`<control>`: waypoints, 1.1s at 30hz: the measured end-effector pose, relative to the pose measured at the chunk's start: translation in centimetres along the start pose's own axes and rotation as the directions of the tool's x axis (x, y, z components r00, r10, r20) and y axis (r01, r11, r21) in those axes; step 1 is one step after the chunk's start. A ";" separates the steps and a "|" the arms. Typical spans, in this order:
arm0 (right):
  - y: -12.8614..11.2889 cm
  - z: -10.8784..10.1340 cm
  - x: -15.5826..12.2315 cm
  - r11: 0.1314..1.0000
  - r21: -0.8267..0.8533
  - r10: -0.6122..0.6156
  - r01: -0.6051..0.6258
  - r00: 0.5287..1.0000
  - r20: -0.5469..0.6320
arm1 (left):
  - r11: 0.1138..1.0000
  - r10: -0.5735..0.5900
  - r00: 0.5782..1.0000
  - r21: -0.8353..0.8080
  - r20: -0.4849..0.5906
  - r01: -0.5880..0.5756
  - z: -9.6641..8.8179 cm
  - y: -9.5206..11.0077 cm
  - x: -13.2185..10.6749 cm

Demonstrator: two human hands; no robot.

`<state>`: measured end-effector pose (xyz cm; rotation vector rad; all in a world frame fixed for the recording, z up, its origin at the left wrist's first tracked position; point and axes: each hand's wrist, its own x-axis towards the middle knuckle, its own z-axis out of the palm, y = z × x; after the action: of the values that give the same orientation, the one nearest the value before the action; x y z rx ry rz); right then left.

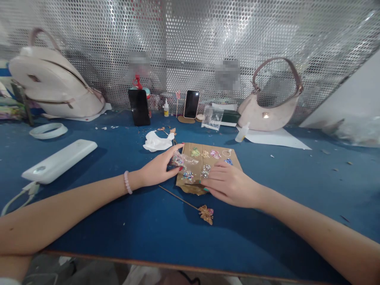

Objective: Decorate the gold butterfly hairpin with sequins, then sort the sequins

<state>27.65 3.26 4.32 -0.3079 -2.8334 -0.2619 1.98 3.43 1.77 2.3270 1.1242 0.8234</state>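
Note:
My left hand (162, 165) is closed on a small clear bag of mixed-colour beads (177, 159), at the left edge of a piece of cardboard (194, 191). Over the cardboard's right part, my right hand (227, 183) has its fingers pressed together around a thin dark stick-like tool (192, 184); its grip is partly hidden. Small piles of rhinestones lie on the cardboard: green ones (195, 151), pink ones (215, 154), blue ones (228, 161), silvery ones (206, 171) and a mixed pile (188, 175). In front lies a hairpin (206, 213) with a gold butterfly.
A white power bank (61, 161) with a cable and a tape-like ring (48, 130) lie left. Behind are a crumpled white paper (157, 141), phones (139, 107), glue bottles (242, 132), a clear bag (212, 118), a backpack (59, 85) and a handbag (268, 111).

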 end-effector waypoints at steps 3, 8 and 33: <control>0.7 -0.5 -0.3 0.995 0.071 0.077 -0.075 0.997 -0.016 | 1.000 0.004 1.000 -0.001 -0.003 -0.004 0.0 0.0 0.0; 2.0 -1.1 -0.9 0.968 0.131 0.213 -0.213 0.977 0.019 | 1.000 0.000 1.000 -0.018 0.005 0.000 0.0 -0.1 -0.1; -1.9 -1.0 -0.8 0.821 -0.020 0.543 -0.571 0.769 0.337 | 0.999 -0.010 1.000 -0.031 0.002 0.010 0.0 -0.2 -0.1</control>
<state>28.23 1.06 4.71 -1.2561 -2.8804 0.0466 1.78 3.48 1.58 2.2948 1.1142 0.8293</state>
